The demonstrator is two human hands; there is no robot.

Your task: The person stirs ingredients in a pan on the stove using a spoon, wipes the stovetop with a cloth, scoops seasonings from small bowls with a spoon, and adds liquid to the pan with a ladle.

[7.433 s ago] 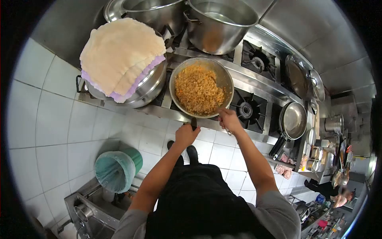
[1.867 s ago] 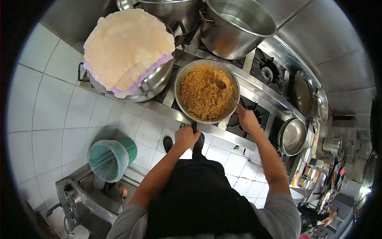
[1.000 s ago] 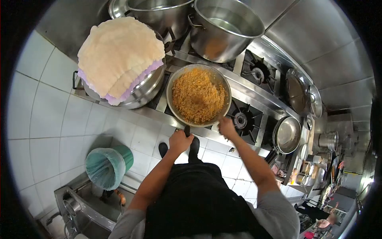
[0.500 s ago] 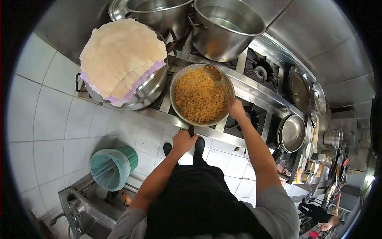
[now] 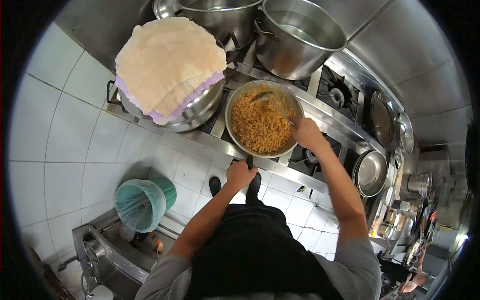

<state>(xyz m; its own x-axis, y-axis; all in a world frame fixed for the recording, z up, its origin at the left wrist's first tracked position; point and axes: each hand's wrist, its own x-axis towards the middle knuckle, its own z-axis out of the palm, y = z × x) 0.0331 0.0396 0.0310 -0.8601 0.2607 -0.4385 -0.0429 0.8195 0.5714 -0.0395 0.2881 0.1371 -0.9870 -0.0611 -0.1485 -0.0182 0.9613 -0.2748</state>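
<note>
"Where the left hand (image 5: 240, 174) closes round the handle (image 5: 249, 161), what purpose is served?"

"Presumably steadiness: that clasp braces the pan (image 5: 228, 120), set on the stove (image 5: 312, 181), against the spoon's push."

"And the right hand (image 5: 307, 134)?"

"It grasps the spoon (image 5: 281, 111) by its shaft, the bowl reaching the far side of the grainy food (image 5: 257, 125) within the pan; the slanted hold likely keeps the fingers out of the food"
</note>
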